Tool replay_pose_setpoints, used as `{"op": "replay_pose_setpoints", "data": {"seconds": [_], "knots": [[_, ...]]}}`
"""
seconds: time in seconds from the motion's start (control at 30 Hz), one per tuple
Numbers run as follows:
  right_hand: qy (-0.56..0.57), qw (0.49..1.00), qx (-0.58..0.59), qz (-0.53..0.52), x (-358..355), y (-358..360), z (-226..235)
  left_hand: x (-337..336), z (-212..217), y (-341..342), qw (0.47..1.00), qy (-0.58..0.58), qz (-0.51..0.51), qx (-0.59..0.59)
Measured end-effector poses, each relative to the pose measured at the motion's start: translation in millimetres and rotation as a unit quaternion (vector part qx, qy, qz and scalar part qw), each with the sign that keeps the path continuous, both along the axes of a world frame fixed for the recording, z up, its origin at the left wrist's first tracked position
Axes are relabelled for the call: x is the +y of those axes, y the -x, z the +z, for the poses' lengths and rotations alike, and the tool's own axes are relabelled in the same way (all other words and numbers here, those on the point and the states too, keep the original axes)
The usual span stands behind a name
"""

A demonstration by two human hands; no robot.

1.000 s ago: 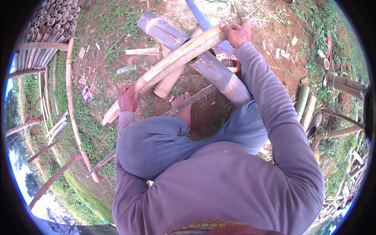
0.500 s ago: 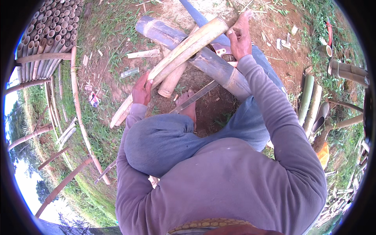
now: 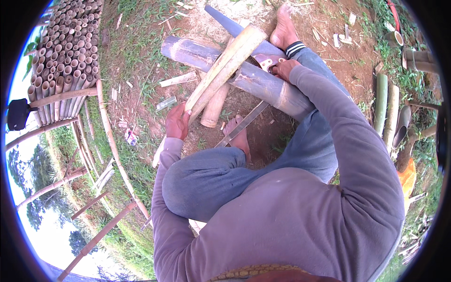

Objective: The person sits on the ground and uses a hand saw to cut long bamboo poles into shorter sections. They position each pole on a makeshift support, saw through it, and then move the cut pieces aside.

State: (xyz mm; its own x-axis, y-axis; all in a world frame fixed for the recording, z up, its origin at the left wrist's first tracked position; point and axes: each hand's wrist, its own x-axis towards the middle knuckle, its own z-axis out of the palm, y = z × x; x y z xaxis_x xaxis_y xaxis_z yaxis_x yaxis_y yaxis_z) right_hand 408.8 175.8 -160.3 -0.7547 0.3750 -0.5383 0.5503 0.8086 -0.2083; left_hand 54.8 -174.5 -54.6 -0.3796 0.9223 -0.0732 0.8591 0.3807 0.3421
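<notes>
My left hand [image 3: 177, 122] is closed around the near end of a pale, notched bamboo length [image 3: 225, 70]. This piece slants away to the right across a thick dark bamboo pole [image 3: 263, 84], in a cut notch. Beyond the pole lies a handsaw [image 3: 225, 22] with a bluish blade; my right hand [image 3: 284, 70] is closed on its handle, its fingers partly hidden. Under the crossing, a shorter bamboo piece [image 3: 216, 107] rests on the ground. A long flat metal blade [image 3: 244, 123] lies by my near foot, its lower end hidden behind my knee.
Stacked cut bamboo tubes [image 3: 66, 56] stand at the far left behind a bamboo rail [image 3: 110, 136]. Bamboo lengths [image 3: 381, 105] lie at the right by an orange thing [image 3: 408, 177]. Split scraps [image 3: 178, 79] litter the ground. My outstretched foot [image 3: 284, 28] is beyond the saw.
My right hand has left the bamboo's far end and come down to the saw handle. My left hand still holds the near end. The view has shifted, uncovering my far foot.
</notes>
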Motion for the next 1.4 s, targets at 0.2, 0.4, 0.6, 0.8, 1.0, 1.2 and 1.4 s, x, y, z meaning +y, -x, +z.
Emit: {"op": "replay_pose_setpoints", "data": {"seconds": [0.2, 0.4, 0.6, 0.8, 1.0, 1.2, 1.4], "knots": [[-0.111, 0.980, 0.152, -0.066, 12, -30, 30, 5, 4, -7, 1.000, -0.011, 0.003, -0.022], [0.020, 0.830, 0.344, -0.438, 22, -58, 81, 4, -4, -1, 1.000, -0.013, -0.008, 0.002], [0.151, 0.652, 0.631, -0.393, -54, -113, 127, 2, -6, -1, 1.000, -0.016, 0.006, -0.002], [0.105, 0.663, 0.592, -0.445, -121, -117, 156, 10, 10, -9, 1.000, 0.007, 0.008, -0.001], [0.096, 0.667, 0.605, -0.425, -135, -120, 165, 2, -11, 4, 1.000, -0.023, 0.018, -0.010], [0.073, 0.705, 0.580, -0.401, -147, -136, 167, 3, -12, -1, 0.999, -0.022, 0.033, -0.024], [0.058, 0.716, 0.583, -0.380, -125, -113, 163, 5, -20, -3, 0.999, -0.021, 0.025, -0.008]]}}
